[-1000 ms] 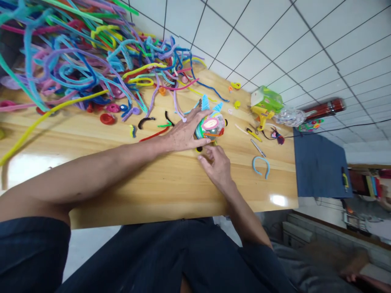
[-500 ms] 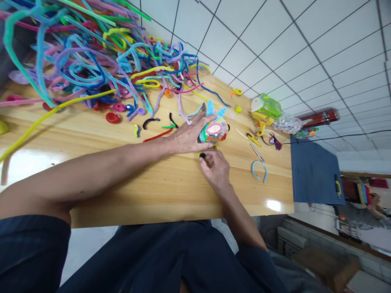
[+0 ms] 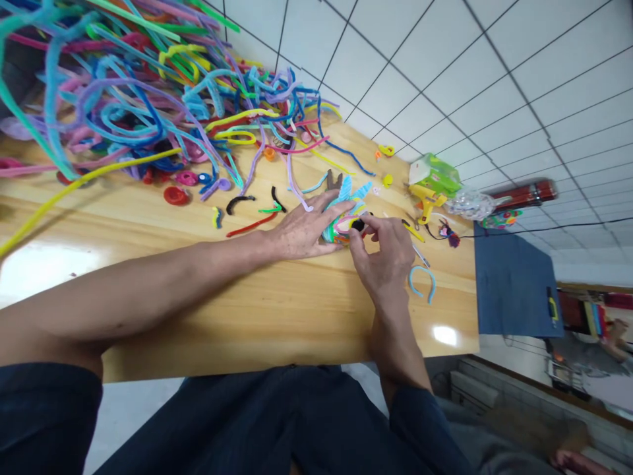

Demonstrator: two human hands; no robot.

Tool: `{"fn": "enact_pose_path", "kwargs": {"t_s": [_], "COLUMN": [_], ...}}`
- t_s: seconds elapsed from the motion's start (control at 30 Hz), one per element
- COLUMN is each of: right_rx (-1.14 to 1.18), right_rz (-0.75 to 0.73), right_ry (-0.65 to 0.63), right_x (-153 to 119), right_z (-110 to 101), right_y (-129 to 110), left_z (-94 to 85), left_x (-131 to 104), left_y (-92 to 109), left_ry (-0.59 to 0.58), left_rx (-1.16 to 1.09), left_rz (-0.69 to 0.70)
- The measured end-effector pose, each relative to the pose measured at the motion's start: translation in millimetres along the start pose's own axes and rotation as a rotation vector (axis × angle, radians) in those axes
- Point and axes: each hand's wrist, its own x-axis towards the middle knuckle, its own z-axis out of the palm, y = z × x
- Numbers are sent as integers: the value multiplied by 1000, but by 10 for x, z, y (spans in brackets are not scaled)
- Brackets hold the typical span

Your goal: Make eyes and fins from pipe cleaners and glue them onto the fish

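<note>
The green-and-clear box [image 3: 435, 175] stands beyond the right hand [image 3: 388, 254] and to its right; its contents cannot be made out. A yellow glue gun [image 3: 426, 201] lies between the two. On the table [image 3: 277, 310], the left hand [image 3: 309, 229] is curled around the craft figure [image 3: 341, 221], holding it. The right hand's thumb and forefinger pinch a black round piece [image 3: 357, 225] at the figure. Half a second ago the right hand was further left, at the figure's near side.
</note>
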Motion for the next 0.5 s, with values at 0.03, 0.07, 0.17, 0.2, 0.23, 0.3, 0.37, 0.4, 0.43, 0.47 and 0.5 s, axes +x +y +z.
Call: {"fn": "enact_pose_path", "kwargs": {"t_s": [0.03,0.07,0.17,0.2,0.23,0.3,0.37,0.4,0.43,0.47,0.5], "right_rx": [7,14,2,-7,-12,-14,-26,-36,-49,-60,-69], "right_rz": [1,0,0,2,5,-1,-24,-41,-55,-65,-71], "right_ry": [-7,-13,-20,-23,-28,-36,-33,-26,-17,-10,-6], "right_x": [-3,-8,-19,-19,-18,-12,-6,-4,-4,-6,-9], "right_z": [20,31,27,21,16,12,18,23,29,36,44], "right_y": [8,15,25,24,21,14,8,7,8,11,16], "left_z": [2,4,7,8,7,3,-1,-3,-3,-3,-1], "left_x": [-1,-2,-4,-5,-5,-5,-3,-3,-3,-3,-5], "left_y": [3,7,12,12,12,11,13,15,16,18,19], "left_ry": [2,2,-6,-8,-10,-12,-14,-14,-13,-11,-10], "left_rx": [3,6,16,19,20,21,16,13,10,9,12], "left_rz": [2,1,-10,-13,-15,-20,-21,-20,-17,-14,-14]}}
